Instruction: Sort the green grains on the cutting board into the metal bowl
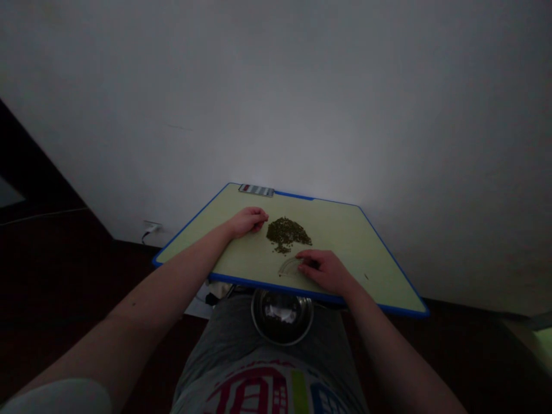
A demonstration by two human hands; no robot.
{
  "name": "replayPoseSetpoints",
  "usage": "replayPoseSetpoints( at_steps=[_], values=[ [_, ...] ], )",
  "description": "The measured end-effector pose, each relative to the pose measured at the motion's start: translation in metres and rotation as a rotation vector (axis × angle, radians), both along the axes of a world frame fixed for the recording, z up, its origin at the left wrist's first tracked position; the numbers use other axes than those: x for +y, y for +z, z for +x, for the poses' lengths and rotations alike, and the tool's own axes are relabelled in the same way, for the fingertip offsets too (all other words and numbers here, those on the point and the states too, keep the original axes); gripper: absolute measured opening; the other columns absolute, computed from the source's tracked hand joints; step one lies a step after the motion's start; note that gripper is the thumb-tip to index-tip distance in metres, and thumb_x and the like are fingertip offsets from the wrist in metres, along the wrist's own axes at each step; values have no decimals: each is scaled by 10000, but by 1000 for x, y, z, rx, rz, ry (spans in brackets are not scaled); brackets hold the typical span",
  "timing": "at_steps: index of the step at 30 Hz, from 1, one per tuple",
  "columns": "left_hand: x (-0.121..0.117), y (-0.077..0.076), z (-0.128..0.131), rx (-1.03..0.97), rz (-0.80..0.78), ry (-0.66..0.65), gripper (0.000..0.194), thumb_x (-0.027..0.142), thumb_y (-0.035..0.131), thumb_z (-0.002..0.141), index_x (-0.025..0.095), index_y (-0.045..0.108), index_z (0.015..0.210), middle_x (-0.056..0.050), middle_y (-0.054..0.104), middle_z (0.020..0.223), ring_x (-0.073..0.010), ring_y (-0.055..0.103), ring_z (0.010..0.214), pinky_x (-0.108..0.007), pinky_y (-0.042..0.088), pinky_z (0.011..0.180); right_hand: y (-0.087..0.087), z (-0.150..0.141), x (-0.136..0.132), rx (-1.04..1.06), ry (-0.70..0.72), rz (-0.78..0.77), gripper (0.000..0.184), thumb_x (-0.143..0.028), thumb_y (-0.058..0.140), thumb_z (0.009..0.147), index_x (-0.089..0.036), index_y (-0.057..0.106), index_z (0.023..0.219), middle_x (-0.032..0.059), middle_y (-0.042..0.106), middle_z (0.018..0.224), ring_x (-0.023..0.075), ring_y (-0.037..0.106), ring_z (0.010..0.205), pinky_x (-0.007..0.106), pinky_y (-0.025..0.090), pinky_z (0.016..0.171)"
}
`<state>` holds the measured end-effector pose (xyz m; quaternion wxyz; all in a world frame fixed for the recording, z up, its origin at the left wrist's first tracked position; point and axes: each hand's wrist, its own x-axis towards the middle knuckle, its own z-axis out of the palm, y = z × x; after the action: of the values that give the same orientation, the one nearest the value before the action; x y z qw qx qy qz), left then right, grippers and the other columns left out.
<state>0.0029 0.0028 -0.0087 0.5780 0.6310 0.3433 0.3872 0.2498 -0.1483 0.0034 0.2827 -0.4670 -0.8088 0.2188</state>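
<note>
A loose pile of small greenish-brown grains, perhaps mung beans [285, 231], lies on the pale yellow tabletop [345, 230]. Just left of the pile, my left hand [248, 221] rests on the table with its fingers curled together; whatever may be between them is too small to see. Nearer the front edge, my right hand [324, 270] grips a clear plastic protractor [286, 267] lying at the table surface, its curved side showing to the left of my fingers. A few stray grains lie between the pile and the protractor.
A shiny metal bowl [282, 316] sits on my lap below the table's blue front edge. A phone with a lit screen [256, 190] lies at the back left. The wall [302, 115] stands behind the table, with a plugged-in socket [152, 228] at left.
</note>
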Motion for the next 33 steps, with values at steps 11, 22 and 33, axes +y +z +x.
replayPoseSetpoints(
  at_steps=[11, 22, 33],
  values=[
    [-4, 4, 2, -11, 7, 3, 176, 281, 607, 678, 136, 511, 649, 41, 454, 479, -52, 412, 392, -194, 277, 385, 5, -17, -1, -22, 96, 34, 285, -253, 549, 766, -186, 627, 1032, 27, 636, 761, 124, 553, 661, 236, 420, 632],
    [-4, 3, 2, -11, -5, -1, 193, 287, 613, 678, 135, 500, 638, 39, 450, 471, -47, 402, 382, -193, 268, 380, 0, -10, -6, 36, 103, -86, 217, -244, 564, 729, -171, 606, 928, -6, 590, 640, 99, 514, 549, 209, 403, 534],
    [-5, 4, 1, -15, -8, -8, 185, 280, 614, 679, 137, 502, 642, 41, 453, 481, -51, 409, 390, -198, 275, 383, -2, -10, -7, 81, 109, -111, 208, -253, 569, 727, -167, 605, 913, 6, 613, 673, 110, 542, 578, 216, 425, 548]
  ],
)
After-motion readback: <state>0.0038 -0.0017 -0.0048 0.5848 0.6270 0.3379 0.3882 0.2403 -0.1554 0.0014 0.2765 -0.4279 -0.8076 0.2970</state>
